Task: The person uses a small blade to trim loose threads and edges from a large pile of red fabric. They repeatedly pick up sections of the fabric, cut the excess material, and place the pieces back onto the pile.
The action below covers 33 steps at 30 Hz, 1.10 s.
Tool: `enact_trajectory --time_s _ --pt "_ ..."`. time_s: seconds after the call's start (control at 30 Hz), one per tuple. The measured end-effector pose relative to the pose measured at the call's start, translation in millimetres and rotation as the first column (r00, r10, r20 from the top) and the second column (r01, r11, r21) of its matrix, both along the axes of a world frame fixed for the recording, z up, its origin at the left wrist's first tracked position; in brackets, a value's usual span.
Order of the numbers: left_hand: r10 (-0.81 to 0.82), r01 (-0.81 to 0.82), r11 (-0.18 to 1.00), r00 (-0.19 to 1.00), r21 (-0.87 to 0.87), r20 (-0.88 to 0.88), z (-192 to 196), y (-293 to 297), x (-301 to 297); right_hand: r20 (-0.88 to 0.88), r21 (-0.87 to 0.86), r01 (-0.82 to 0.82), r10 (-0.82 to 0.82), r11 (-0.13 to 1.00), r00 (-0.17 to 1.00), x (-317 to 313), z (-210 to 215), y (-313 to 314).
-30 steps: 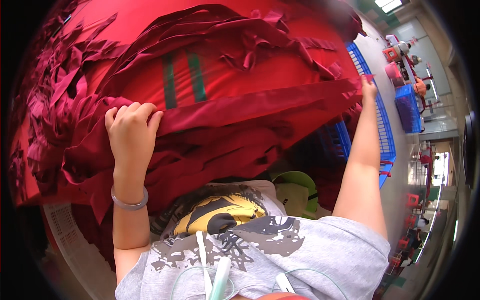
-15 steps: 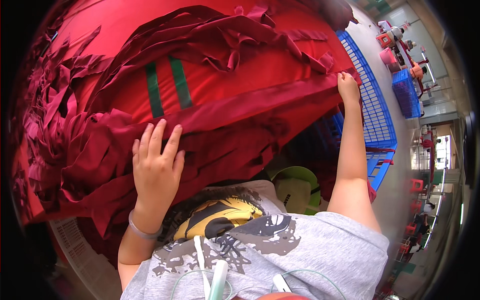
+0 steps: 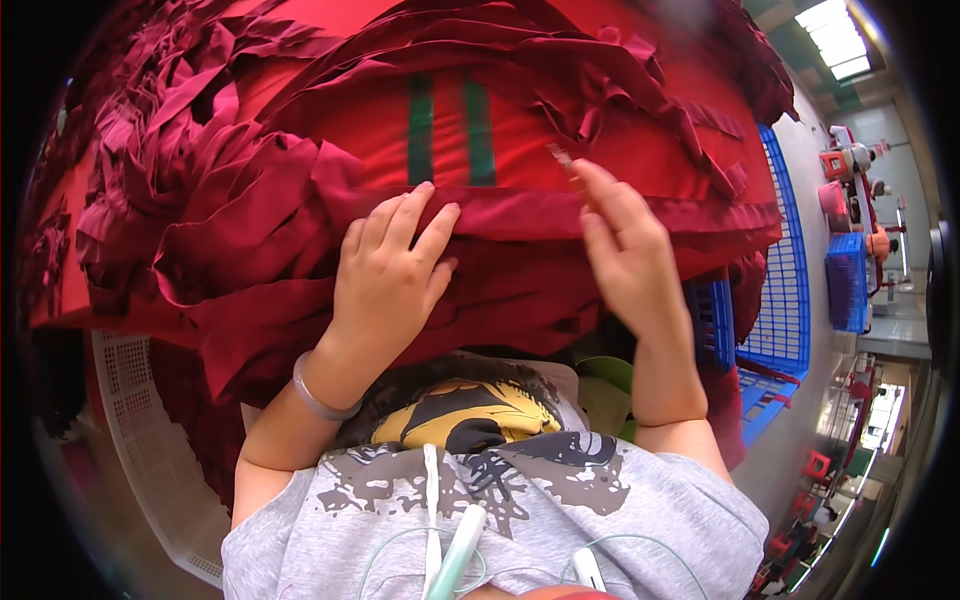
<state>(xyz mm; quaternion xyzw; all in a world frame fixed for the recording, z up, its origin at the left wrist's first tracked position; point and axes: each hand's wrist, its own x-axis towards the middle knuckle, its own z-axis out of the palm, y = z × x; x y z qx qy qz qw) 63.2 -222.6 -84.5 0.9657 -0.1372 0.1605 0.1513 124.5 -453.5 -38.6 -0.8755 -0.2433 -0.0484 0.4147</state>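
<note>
A long maroon fabric strip (image 3: pixel 540 214) runs across the near side of the red-covered table, lying nearly level. My left hand (image 3: pixel 393 250) rests flat on its left part, fingers stretched and slightly apart. Over the strip's right half hovers my right hand (image 3: pixel 632 245), thumb and fingers drawn together. A small pale, thin tip (image 3: pixel 561 156) shows at those fingertips; motion blur hides what it belongs to. Beside my left hand bunches a heap of maroon fabric (image 3: pixel 240 215), which also hangs over the table's near edge.
Two green tape strips (image 3: pixel 480 130) mark the red table cover (image 3: pixel 540 125). More maroon strips (image 3: pixel 400 55) lie beyond them. A blue plastic basket (image 3: pixel 787 270) stands at the table's right, a white perforated basket (image 3: pixel 145 430) below its left side. Farther right are red stools (image 3: pixel 815 465).
My right hand has let go of the strip's right end and moved left above it. My left hand stays flat on the fabric. The view has shifted, so the strip looks more level.
</note>
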Motion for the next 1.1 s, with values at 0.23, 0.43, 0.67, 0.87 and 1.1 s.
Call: enact_trajectory --time_s 0.23,0.43,0.67,0.87,1.1 --pt "0.029 -0.027 0.999 0.995 -0.025 0.096 -12 -4 0 0.197 -0.426 -0.029 0.124 0.904 0.972 -32 -23 50" --pt "0.05 -0.046 0.999 0.99 -0.026 0.133 -19 -3 3 0.305 -0.327 0.101 0.004 0.94 0.952 -23 -33 56" --pt "0.061 -0.058 0.998 0.99 -0.032 0.129 -18 -4 2 0.189 -0.234 0.048 -0.002 0.971 0.982 -25 -20 54" --pt "0.05 -0.047 0.999 0.99 -0.026 0.135 -19 -3 2 0.266 -0.265 0.102 -0.029 0.959 0.963 -22 -37 58" --pt "0.052 -0.047 0.998 0.989 -0.039 0.138 -19 -4 2 0.15 -0.239 0.033 0.003 0.97 0.989 -32 -23 52"
